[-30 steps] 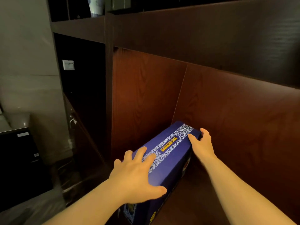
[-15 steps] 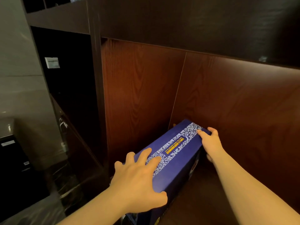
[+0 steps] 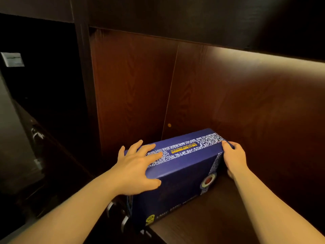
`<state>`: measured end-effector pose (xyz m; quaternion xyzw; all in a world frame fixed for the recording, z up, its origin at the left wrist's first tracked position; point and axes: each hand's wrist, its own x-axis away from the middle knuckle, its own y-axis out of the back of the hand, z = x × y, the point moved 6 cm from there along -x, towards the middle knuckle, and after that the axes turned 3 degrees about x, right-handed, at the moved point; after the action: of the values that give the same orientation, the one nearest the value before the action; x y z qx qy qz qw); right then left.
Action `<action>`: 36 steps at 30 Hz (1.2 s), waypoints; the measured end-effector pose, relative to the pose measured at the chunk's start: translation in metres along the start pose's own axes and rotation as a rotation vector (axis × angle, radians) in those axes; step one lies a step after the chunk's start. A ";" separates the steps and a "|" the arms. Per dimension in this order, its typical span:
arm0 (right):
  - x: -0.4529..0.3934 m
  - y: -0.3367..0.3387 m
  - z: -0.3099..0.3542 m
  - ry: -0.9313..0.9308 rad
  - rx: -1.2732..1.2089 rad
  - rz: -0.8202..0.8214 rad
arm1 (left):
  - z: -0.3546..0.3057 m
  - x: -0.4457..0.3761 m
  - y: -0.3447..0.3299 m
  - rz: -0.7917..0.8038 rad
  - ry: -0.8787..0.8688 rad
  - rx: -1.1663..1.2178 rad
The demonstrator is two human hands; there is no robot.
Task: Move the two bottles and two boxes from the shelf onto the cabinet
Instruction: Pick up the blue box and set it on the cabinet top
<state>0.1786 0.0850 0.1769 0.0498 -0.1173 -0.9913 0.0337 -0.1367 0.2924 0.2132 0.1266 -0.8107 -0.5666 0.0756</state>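
A long dark blue box (image 3: pixel 177 175) with a white patterned band and yellow lettering along its top stands on the dark wooden cabinet top (image 3: pixel 207 221), close to the left corner of the recess. My left hand (image 3: pixel 139 166) lies spread over the box's near-left top edge, thumb down the front face. My right hand (image 3: pixel 233 159) grips the far right end. No bottles and no second box are in sight.
Reddish-brown wood panels (image 3: pixel 237 103) form the back and left wall of the recess under a dark overhead shelf (image 3: pixel 193 16). Metal handles (image 3: pixel 123 221) show on the cabinet front below. A white wall switch (image 3: pixel 12 59) is at far left.
The box has swung from pointing away from me to lying more crosswise, its front face now showing. Both hands stayed on its ends. My view shifted right and down.
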 end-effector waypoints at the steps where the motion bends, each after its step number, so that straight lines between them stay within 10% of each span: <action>1: 0.007 0.009 -0.002 -0.002 0.010 -0.016 | 0.002 -0.001 0.000 0.008 -0.014 0.026; 24: 0.210 0.135 -0.028 0.021 0.103 -0.379 | 0.013 0.030 -0.039 -0.553 0.195 0.967; 36: 0.210 0.113 -0.046 -0.248 -0.285 -0.038 | 0.023 0.013 -0.048 -0.430 0.348 1.302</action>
<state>-0.0190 -0.0517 0.1399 -0.0756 0.0219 -0.9969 0.0071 -0.1497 0.2937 0.1599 0.3920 -0.9180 0.0596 -0.0004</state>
